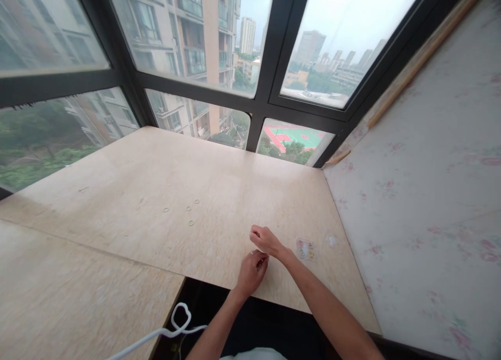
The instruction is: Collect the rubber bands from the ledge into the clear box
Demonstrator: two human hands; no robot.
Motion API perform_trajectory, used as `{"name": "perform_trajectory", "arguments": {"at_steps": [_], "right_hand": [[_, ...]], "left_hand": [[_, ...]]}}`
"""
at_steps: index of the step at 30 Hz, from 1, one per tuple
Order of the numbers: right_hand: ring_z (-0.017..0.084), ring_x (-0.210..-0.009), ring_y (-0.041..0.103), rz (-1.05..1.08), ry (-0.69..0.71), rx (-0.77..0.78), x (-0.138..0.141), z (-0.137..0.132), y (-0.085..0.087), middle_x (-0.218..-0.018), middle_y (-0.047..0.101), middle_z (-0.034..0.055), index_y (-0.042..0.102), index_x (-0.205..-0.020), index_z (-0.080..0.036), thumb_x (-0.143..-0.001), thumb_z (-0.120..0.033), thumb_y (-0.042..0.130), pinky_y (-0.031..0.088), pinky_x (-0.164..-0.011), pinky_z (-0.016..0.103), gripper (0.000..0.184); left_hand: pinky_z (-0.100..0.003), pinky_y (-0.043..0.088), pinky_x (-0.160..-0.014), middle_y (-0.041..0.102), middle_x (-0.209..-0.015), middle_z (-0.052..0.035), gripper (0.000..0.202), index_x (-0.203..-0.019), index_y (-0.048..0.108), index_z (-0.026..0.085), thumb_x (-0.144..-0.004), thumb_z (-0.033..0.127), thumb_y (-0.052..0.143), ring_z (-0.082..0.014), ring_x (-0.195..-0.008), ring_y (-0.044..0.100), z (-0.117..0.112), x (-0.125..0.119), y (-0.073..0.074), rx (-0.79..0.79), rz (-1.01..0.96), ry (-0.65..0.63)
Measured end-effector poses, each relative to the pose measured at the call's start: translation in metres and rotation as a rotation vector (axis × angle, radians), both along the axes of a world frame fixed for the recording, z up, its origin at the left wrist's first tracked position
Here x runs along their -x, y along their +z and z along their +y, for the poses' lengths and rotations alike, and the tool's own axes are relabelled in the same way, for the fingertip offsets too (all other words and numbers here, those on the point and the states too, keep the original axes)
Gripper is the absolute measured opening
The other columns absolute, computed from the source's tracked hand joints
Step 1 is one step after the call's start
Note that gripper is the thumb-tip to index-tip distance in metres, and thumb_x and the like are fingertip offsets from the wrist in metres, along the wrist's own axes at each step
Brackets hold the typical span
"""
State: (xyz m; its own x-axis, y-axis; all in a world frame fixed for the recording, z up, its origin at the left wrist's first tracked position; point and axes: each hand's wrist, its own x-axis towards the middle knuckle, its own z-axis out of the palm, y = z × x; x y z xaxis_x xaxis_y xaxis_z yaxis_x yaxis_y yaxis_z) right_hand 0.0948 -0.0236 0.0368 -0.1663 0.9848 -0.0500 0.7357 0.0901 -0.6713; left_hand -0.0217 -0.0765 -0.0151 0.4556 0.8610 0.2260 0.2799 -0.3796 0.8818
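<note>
Both my hands are close together over the near edge of the beige marbled tabletop (pixel 242 188). My left hand (pixel 251 273) has its fingers curled in, and a thin pale bit shows at the fingertips. Just above and beyond it, my right hand (pixel 266 240) is closed with its fingers bent inward. Whatever either hand pinches is too small to make out. Right of my right wrist lies a small clear plastic box (pixel 306 249) with red and yellow bits in it. Farther left, several thin rings lie apart, one ring (pixel 191 223) nearest to me.
A small clear plastic piece (pixel 331 240) lies near the flowered wall (pixel 422 208) at the right. Dark-framed windows (pixel 262 78) bound the far side. A white cable (pixel 156 333) loops by the gap below the table edge. A thin mark (pixel 83 189) shows at far left.
</note>
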Motion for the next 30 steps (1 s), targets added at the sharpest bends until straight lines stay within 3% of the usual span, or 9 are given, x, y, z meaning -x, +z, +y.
{"name": "perform_trajectory", "arguments": {"at_steps": [6,13,19,24,30], "right_hand": [[0.007,-0.053,0.040,0.156,-0.166,-0.036,-0.039,-0.058,0.000,-0.057,0.045,-0.0041,0.055,-0.069,-0.015,-0.086,-0.031,0.042,0.030,-0.050,0.019,0.027],[0.008,-0.046,0.034,0.313,-0.523,-0.149,-0.088,-0.115,-0.002,-0.052,0.043,-0.0032,0.071,-0.083,-0.015,-0.081,-0.042,0.055,0.029,-0.042,0.019,0.031],[0.009,-0.047,0.033,0.249,-0.740,-0.280,-0.115,-0.129,-0.010,-0.050,0.039,-0.0039,0.072,-0.088,-0.015,-0.079,-0.044,0.057,0.032,-0.043,0.021,0.034],[0.009,-0.045,0.031,0.122,-0.715,-0.232,-0.122,-0.131,-0.020,-0.048,0.035,-0.0057,0.072,-0.095,-0.015,-0.080,-0.040,0.055,0.030,-0.046,0.022,0.033],[0.010,-0.046,0.037,0.163,-0.776,-0.254,-0.116,-0.144,-0.021,-0.053,0.047,-0.0021,0.070,-0.092,-0.013,-0.083,-0.042,0.052,0.031,-0.045,0.022,0.036]], "left_hand": [[-0.029,0.043,-0.067,0.062,-0.079,-0.0044,0.020,-0.085,0.060,0.018,-0.090,0.026,0.043,-0.0162,-0.074,0.056,0.001,0.000,0.003,-0.019,0.069,-0.009],[-0.030,0.046,-0.068,0.063,-0.083,-0.0053,0.023,-0.086,0.061,0.018,-0.090,0.031,0.042,-0.0162,-0.076,0.058,0.003,-0.002,0.004,-0.028,0.084,-0.016],[-0.031,0.047,-0.068,0.064,-0.084,-0.0063,0.027,-0.088,0.061,0.018,-0.091,0.034,0.041,-0.0174,-0.077,0.059,0.003,-0.003,0.001,-0.039,0.118,-0.006],[-0.030,0.048,-0.068,0.064,-0.085,-0.0061,0.026,-0.088,0.061,0.019,-0.091,0.035,0.041,-0.0175,-0.077,0.060,0.002,-0.003,0.001,-0.044,0.121,0.007],[-0.031,0.048,-0.069,0.064,-0.085,-0.0068,0.026,-0.088,0.062,0.018,-0.091,0.035,0.041,-0.0178,-0.077,0.059,0.001,-0.003,0.001,-0.039,0.119,0.007]]}}
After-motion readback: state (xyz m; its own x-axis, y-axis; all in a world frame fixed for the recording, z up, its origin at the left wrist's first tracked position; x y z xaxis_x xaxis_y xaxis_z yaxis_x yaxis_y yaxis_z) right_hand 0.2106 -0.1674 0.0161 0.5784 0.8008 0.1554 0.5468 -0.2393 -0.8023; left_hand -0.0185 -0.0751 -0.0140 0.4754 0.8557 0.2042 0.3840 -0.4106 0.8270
